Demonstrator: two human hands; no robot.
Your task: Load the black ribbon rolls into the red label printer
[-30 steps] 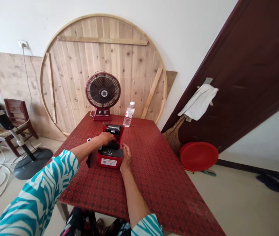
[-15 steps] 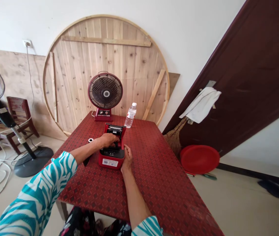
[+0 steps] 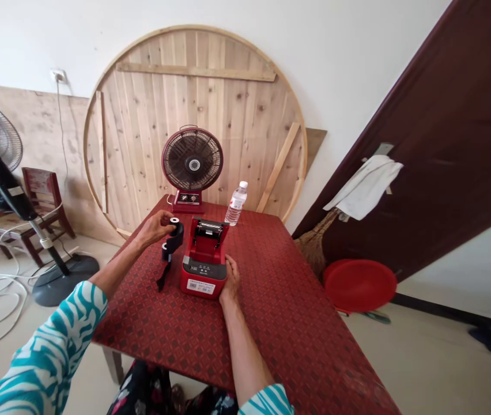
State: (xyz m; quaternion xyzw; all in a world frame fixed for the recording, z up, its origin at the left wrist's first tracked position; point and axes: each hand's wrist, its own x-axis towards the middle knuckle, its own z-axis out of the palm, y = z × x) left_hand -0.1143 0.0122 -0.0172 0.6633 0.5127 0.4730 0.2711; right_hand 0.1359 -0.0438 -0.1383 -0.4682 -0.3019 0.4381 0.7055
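Note:
A red and black label printer [image 3: 204, 268] stands on the table with its lid raised, showing a red inner bay and a metal roller at the back. My right hand [image 3: 230, 280] is curled against the printer's right side, its fingertips partly hidden. To the left of the printer, my left hand [image 3: 159, 226] pinches a roll of black ribbon [image 3: 175, 229] with a white core, held up off the table. A strip of ribbon joins it to a second black roll [image 3: 165, 252] just below, and a loose black tail [image 3: 161, 281] hangs down or lies on the table from there.
A red tabletop fan [image 3: 192, 167] and a plastic water bottle [image 3: 235, 204] stand at the back of the red patterned table [image 3: 271, 300]. On the left are a floor fan [image 3: 25, 207] and a wooden chair [image 3: 40, 190]; on the right, a red basin [image 3: 360, 285] and a straw broom [image 3: 317, 242].
My left hand has come out of the printer's bay and moved left, bringing a black ribbon roll with it. The bay now shows uncovered. My right hand stays at the printer's side.

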